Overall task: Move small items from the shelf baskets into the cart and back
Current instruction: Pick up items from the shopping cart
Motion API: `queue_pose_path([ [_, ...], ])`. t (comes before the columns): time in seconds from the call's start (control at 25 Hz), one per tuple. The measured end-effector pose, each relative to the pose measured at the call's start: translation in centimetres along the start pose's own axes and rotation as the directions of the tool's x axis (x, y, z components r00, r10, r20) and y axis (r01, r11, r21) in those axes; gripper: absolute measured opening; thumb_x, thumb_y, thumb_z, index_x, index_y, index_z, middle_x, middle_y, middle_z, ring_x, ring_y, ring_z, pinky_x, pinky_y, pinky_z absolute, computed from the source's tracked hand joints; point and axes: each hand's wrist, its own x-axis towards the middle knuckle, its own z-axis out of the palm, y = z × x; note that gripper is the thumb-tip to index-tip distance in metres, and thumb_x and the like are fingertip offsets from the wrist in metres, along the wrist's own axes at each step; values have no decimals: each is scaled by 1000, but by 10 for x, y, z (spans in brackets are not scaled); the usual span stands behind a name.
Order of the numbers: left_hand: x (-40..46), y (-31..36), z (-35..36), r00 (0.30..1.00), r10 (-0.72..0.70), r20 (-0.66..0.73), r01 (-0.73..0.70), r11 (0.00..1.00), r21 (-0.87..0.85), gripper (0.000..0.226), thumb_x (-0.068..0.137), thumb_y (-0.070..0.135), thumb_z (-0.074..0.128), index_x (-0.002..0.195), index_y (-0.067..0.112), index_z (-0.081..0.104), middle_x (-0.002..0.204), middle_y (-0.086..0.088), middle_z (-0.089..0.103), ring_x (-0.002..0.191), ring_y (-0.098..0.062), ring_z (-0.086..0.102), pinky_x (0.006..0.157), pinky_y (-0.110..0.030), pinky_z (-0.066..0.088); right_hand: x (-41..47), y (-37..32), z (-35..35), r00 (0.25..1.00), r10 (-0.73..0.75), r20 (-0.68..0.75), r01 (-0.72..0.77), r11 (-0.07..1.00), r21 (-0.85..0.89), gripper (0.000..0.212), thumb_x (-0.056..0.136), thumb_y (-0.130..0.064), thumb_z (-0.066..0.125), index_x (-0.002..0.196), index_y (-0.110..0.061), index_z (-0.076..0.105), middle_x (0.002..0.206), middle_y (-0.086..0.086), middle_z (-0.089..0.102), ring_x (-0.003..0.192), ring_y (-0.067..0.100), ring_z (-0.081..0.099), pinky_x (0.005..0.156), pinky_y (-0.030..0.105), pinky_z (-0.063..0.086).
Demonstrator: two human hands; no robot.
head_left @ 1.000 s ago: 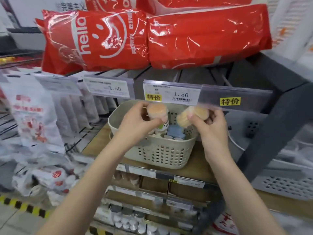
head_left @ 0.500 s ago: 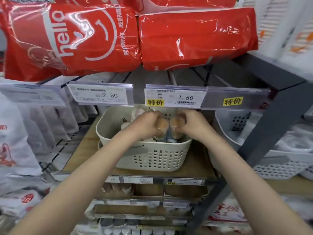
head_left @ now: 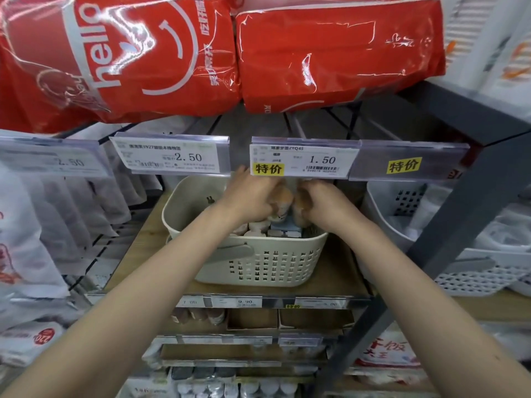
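Nearest the camera, the cream basket [head_left: 258, 262] is seen on the wooden shelf [head_left: 342, 274], its front wall perforated, with small bottles [head_left: 260, 226] packed upright inside. Just above that stock, the left hand [head_left: 248, 198] is curled around one tan-capped item [head_left: 283, 195], while the right hand [head_left: 323, 203] is clenched around a second [head_left: 300, 201]; the two are held touching, side by side. Both items are judged to lie directly over the basket's middle, so a straight descent is called for. Behind them, the price tag [head_left: 304, 161] hides the fingertips.
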Motion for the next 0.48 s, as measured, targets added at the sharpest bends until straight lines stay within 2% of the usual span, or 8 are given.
queue_pose_path([
  [0.12,7,-11,7,998,12,68,-9,999,-52,58,67,15,70,122,23,51,129,-3,54,118,-26,50,88,-42,48,-1,-3,-5,1000,23,6,-22,992,-125,39,74,-16,68,112,-17,58,118,8,60,112,32,55,92,37,45],
  [0.24,12,-11,14,991,13,130,-21,998,55,37,70,23,71,104,21,57,111,-1,61,104,-24,56,79,-40,51,-4,-8,-10,1000,30,5,-28,982,-186,38,77,-17,69,114,-15,58,122,9,57,116,31,51,97,37,40],
  [0.36,16,-5,15,996,12,92,-26,987,157,21,76,28,67,93,18,58,104,-3,63,99,-27,58,75,-37,51,-8,-11,-13,1000,10,-27,-16,967,-253,32,78,-18,68,109,-13,60,122,10,55,118,31,47,100,39,36],
  [0.48,15,-2,16,999,22,42,-31,971,237,27,78,18,67,102,12,58,116,-9,60,108,-32,55,77,-38,48,-11,-14,-16,1000,0,-24,-7,956,-293,27,79,-17,66,105,-13,62,120,10,57,117,30,47,98,37,36],
])
